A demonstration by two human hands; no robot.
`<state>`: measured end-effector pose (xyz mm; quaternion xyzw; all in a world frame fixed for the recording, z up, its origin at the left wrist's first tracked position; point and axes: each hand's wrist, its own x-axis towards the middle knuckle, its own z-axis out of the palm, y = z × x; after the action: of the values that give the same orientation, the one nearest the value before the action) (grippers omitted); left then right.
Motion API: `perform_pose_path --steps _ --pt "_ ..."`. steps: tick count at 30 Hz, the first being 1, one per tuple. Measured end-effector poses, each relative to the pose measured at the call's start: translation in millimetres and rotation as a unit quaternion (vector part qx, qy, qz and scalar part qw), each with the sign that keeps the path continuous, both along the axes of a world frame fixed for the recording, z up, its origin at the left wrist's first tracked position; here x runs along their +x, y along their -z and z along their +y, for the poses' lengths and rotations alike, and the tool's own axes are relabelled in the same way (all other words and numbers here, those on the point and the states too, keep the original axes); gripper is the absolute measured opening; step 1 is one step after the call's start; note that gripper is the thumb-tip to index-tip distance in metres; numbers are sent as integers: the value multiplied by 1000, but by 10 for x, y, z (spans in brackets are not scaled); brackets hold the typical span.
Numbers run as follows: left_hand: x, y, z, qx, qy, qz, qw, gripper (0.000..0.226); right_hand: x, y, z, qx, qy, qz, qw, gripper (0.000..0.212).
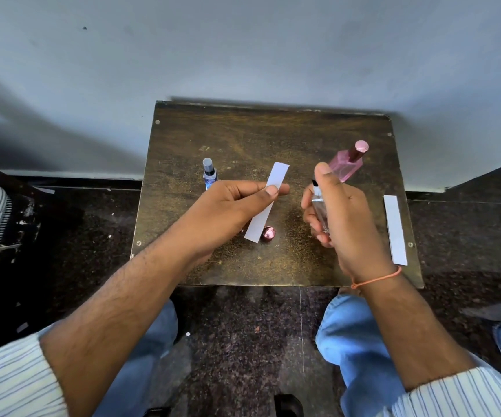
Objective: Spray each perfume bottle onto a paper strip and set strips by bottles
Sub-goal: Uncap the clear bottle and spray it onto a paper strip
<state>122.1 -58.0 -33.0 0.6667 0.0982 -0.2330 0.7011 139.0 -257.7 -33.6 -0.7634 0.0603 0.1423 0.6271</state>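
The work surface is a small dark brown table point(243, 136) with a worn, mottled top and a screw near each corner, standing against a grey wall.

At 10 o'clock from the table centre stands a blue perfume bottle point(209, 173), narrow, upright, with a dark neck and a clear grey cap. Its lower part is hidden behind the left hand. No label text can be read on it.

The left hand point(231, 206) pinches a white paper strip point(269, 200) between thumb and fingers, near the strip's upper third. The strip is plain, long and narrow, tilted with its top end toward 1 o'clock and its bottom end toward 7 o'clock, held over the table centre. No writing is visible on it.

Just beside the strip's bottom end, a round metallic pink cap point(268, 234) lies on the table.

The right hand point(338, 212) grips a clear glass spray bottle point(319, 203), fingers wrapped round the body and the index finger set on top of its black nozzle. The bottle is uncapped and held upright at 3 o'clock from the held strip, apart from it. Any label is hidden.

Behind this hand, at 1 o'clock, stands a pink perfume bottle point(348, 164), rectangular, with a pink cap.

At the right table edge lies a second white paper strip point(395, 230), flat and blank.
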Motion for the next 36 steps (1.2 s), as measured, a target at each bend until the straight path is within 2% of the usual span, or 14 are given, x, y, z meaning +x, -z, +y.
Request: perform_pose_path --steps 5,9,13,19,27,36 --pt "-13 -41 -26 23 15 3 1000 26 -31 -6 8 -94 12 -93 991 66" --pt "-26 -56 -41 37 26 -4 999 27 -60 -64 11 -132 15 -142 981 66" --pt "-23 -44 -44 29 33 -2 999 27 -81 -106 25 -150 3 -152 977 59" --pt "-21 -41 -32 32 36 -7 999 27 -106 -131 38 -165 15 -163 973 65" --pt "-28 -50 -27 28 32 -8 999 27 -87 -127 6 -182 30 -175 967 57" --pt "-27 -57 1 33 35 -7 999 27 -75 -131 9 -174 55 -192 964 62"
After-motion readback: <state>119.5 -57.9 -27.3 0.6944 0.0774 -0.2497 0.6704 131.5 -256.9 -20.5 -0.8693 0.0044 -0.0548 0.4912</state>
